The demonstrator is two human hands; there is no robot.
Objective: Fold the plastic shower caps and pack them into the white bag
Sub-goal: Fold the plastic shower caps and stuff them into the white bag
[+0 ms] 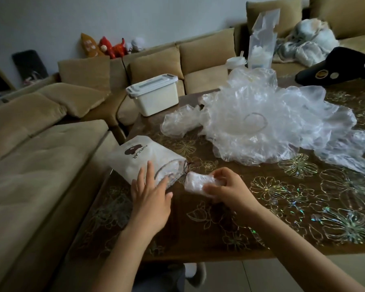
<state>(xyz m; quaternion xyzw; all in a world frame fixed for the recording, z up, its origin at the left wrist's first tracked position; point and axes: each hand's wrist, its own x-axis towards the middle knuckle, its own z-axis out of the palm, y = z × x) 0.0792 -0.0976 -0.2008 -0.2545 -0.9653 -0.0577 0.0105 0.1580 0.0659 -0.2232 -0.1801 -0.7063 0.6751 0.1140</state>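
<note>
Now we sit at a dark brown table (219, 224) whose covering is printed with gold and shimmering flower outlines. At its left edge the white bag (135, 159) lies on its side, its drawstring mouth turned to our right. Our left hand (151, 193) rests on the bag by that mouth, fingers straight and spread apart. Our right hand (228, 187) has its fingers and thumb curled round a folded shower cap (195, 183), a small pale bundle held just beside the bag's mouth, low over the table.

Further back, a loose heap of unfolded shower caps (261, 123) spreads across the middle and right of the table, clear and crinkled. A white lidded box (156, 95) stands at the far left corner. Behind the heap a tall clear packet (261, 43) stands upright near a white cup (236, 62), and a black hat (335, 68) lies at the far right.

A tan sofa (40, 165) wraps around the table's left and far sides. Plush toys (112, 46) sit along its back against a pale wall (135, 17), and a grey-white blanket (310, 41) is bunched on the far right seat.
</note>
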